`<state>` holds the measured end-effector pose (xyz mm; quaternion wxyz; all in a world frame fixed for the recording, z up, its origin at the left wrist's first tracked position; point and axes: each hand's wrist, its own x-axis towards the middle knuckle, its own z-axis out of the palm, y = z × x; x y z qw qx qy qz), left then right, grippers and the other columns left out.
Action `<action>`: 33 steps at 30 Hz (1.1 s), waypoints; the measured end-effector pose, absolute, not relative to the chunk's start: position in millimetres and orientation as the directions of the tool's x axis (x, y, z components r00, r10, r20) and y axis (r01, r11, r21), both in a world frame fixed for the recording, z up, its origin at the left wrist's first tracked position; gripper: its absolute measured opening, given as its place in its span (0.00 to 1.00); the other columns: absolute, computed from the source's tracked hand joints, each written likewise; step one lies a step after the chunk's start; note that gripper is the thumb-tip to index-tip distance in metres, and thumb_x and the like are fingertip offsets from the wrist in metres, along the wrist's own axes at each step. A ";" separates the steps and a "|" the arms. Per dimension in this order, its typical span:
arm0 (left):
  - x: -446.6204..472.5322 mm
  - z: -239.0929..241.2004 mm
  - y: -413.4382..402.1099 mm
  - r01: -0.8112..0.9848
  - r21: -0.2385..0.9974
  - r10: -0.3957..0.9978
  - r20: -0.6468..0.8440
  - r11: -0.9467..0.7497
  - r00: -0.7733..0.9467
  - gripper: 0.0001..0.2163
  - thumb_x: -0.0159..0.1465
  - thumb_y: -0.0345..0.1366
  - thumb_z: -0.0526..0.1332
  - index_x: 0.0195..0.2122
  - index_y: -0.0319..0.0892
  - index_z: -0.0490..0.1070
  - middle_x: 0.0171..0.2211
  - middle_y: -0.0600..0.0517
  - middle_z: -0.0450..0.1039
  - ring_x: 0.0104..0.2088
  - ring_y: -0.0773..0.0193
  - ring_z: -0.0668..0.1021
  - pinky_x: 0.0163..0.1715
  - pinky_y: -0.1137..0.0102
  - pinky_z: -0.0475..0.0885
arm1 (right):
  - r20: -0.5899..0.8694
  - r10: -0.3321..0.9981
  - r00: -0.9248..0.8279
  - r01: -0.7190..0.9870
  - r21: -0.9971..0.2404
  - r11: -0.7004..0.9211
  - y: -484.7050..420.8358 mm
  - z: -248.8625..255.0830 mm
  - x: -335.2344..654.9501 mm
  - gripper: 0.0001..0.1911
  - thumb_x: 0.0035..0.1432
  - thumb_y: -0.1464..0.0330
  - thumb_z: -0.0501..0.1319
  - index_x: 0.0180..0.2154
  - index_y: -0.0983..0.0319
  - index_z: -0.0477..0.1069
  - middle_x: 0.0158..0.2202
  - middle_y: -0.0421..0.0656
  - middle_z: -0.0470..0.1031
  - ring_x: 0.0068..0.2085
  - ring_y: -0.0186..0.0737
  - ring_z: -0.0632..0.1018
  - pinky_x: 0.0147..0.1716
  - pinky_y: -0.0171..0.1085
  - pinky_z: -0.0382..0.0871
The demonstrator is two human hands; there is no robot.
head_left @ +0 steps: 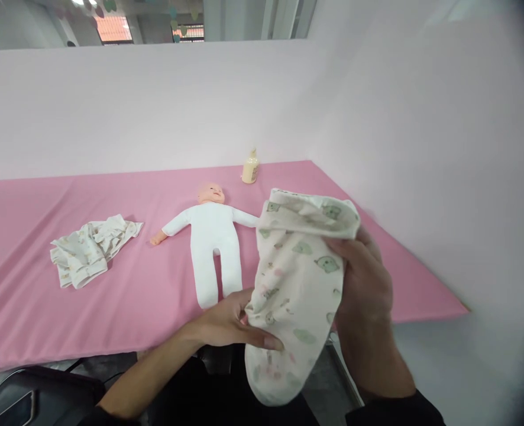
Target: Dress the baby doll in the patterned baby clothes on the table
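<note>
Both my hands hold up a white baby garment (295, 278) printed with small green and pink animals, in front of the table's near edge. My left hand (230, 325) pinches its lower left edge, thumb on top. My right hand (364, 284) grips its right side near the top, fingers wrapped into the cloth. A baby doll (211, 242) in a white bodysuit lies face up on the pink table cover (146, 296), just left of and behind the garment; its right arm is hidden by the cloth.
A second crumpled patterned garment (89, 248) lies on the cover at the left. A small cream bottle (250, 167) stands at the back near the pale wall. A dark chair (31, 393) sits below the table's front edge.
</note>
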<state>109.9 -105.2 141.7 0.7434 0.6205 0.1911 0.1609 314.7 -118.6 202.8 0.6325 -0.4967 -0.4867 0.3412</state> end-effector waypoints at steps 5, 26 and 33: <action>98.4 155.6 -121.2 0.188 0.971 0.717 -0.024 -0.150 0.697 0.13 0.65 0.46 0.62 0.43 0.43 0.74 0.47 0.47 0.73 0.48 0.55 0.77 0.50 0.56 0.74 | 0.286 0.857 0.429 0.196 -0.955 0.222 -100.9 171.0 326.9 0.27 0.60 0.57 0.61 0.58 0.53 0.57 0.50 0.47 0.71 0.47 0.46 0.76 0.43 0.46 0.74; 102.9 136.8 -116.6 0.293 0.940 0.882 0.019 -0.177 0.471 0.31 0.65 0.48 0.61 0.67 0.47 0.54 0.63 0.42 0.61 0.60 0.48 0.68 0.56 0.54 0.69 | -0.145 0.967 -0.208 -0.073 -0.984 -0.163 -148.1 122.0 301.8 0.21 0.60 0.55 0.62 0.52 0.56 0.70 0.43 0.45 0.80 0.44 0.51 0.81 0.40 0.49 0.77; 58.1 114.8 -118.6 0.300 0.954 0.906 -0.110 -0.019 0.408 0.28 0.68 0.48 0.57 0.67 0.53 0.53 0.63 0.45 0.61 0.59 0.54 0.70 0.57 0.56 0.68 | -0.139 0.926 0.351 -0.242 -0.969 -0.053 -121.3 145.4 375.7 0.19 0.54 0.59 0.68 0.47 0.56 0.73 0.45 0.48 0.79 0.37 0.47 0.81 0.34 0.41 0.75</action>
